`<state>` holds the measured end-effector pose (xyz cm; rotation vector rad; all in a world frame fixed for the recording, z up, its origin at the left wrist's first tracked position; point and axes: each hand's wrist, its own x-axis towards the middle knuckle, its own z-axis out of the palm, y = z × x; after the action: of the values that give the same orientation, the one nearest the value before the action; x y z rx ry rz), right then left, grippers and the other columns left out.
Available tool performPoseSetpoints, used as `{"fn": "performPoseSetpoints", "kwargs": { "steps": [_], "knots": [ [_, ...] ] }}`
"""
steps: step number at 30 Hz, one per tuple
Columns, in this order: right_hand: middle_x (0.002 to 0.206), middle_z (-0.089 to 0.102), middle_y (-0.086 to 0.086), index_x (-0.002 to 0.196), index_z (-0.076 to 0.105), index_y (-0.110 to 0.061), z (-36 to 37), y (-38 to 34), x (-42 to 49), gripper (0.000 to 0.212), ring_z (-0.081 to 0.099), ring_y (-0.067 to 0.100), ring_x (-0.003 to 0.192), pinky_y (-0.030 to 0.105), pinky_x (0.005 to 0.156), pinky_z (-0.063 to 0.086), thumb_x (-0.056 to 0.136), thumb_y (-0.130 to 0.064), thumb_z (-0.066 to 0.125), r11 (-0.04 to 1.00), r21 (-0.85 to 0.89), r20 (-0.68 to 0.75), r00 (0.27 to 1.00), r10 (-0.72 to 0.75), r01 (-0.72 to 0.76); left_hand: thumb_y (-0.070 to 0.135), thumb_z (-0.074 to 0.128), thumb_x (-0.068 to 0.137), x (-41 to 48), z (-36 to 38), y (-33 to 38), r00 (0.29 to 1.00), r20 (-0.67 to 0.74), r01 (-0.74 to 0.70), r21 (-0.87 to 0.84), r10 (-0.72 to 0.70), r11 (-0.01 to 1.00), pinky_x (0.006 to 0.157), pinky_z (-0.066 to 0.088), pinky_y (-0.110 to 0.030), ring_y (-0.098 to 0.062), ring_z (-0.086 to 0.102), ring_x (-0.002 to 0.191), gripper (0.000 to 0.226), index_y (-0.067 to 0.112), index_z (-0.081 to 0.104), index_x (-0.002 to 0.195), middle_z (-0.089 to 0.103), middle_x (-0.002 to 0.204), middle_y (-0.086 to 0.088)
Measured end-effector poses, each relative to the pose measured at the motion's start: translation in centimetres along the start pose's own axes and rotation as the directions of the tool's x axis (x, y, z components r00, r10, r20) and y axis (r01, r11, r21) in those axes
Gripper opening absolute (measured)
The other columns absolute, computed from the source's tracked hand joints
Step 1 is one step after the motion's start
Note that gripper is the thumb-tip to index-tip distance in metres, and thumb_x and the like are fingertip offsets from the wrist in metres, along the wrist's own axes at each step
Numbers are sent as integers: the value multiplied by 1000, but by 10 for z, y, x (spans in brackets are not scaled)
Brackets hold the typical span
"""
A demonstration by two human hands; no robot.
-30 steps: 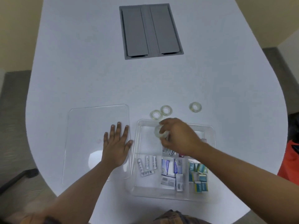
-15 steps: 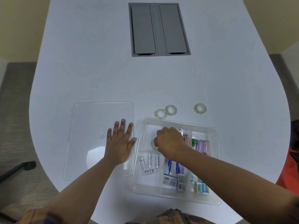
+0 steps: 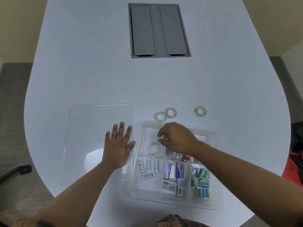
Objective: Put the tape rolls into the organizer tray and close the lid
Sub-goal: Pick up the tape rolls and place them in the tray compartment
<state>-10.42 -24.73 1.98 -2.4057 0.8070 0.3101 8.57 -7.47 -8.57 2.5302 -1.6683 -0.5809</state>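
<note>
Left hand (image 3: 118, 145) flat on lid (image 3: 85, 128); right hand (image 3: 177, 138) empty over tray (image 3: 218, 185)

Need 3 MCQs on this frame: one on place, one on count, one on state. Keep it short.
1. Where does the lid lie?
A. on the tray
B. flat on the table, left of the tray
C. leaning on the wall

2. How many tape rolls lie on the table outside the tray?
A. one
B. three
C. five

3. What is the right hand doing?
A. gripping a roll
B. pressing the lid
C. open over the tray, holding nothing

Answers:
1. B: the clear lid lies flat on the table beside the tray, under the left hand.
2. B: two touching rolls and a third roll apart to the right lie beyond the tray's far rim.
3. C: its fingers are spread and empty; one roll lies loose in the tray's far left compartment.
</note>
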Motion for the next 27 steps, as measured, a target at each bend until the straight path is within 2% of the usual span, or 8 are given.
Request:
{"fn": "performPoseSetpoints", "kwargs": {
  "steps": [3,5,8,12,17,23,27],
  "knots": [
    [89,69,-1,98,74,-18,-28,29,5,16,64,18,84,34,80,53,85,-26,68,985,136,-169,977,132,-109,60,4,92,-1,0,0,1000,0,0,-1,0,1000,118,-7,-46,-19,-20,146,65,33,-9,150,-17,160,1],
    [90,71,2,99,74,-16,-46,55,10,16,66,19,83,34,82,54,85,-20,69,966,173,-244,942,232,-193,60,5,92,-1,0,0,1000,-6,-5,-9,5,1000,118,-6,-46,-19,-19,146,65,33,-7,150,-15,160,1],
    [108,71,9,109,71,-12,-63,96,16,27,68,26,98,36,89,52,84,-22,72,917,186,-287,874,393,-352,59,8,93,-1,-1,1,1000,-15,-9,-39,8,999,119,-3,-47,-20,-15,147,65,32,-2,151,-12,161,1],
    [130,60,12,128,61,-13,-64,133,18,50,58,30,119,39,96,47,82,-28,75,845,148,-257,805,535,-515,59,7,93,-1,1,0,1000,-12,-3,-19,3,1000,119,-4,-47,-19,-17,147,65,33,-5,151,-14,161,1],
    [136,54,12,138,53,-16,-49,148,21,66,52,31,127,41,99,45,78,-29,79,807,141,-176,787,591,-574,60,6,93,0,2,-1,1000,-8,3,-26,-4,1000,118,-4,-47,-18,-18,147,63,36,-8,150,-14,161,3],
    [126,61,9,133,56,-20,-42,146,22,57,58,31,118,40,90,49,80,-29,73,807,107,-224,776,589,-581,60,6,93,0,1,0,1000,-8,4,-30,-4,1000,118,-2,-48,-19,-16,147,63,36,-6,150,-14,161,3],
    [125,64,8,132,56,-17,-51,129,19,56,60,30,115,41,93,51,80,-31,72,833,195,-281,784,554,-518,60,6,93,-1,2,-1,1000,-11,5,-17,-5,1000,118,-2,-48,-20,-15,147,63,36,-6,150,-13,161,3]
  ]
}}
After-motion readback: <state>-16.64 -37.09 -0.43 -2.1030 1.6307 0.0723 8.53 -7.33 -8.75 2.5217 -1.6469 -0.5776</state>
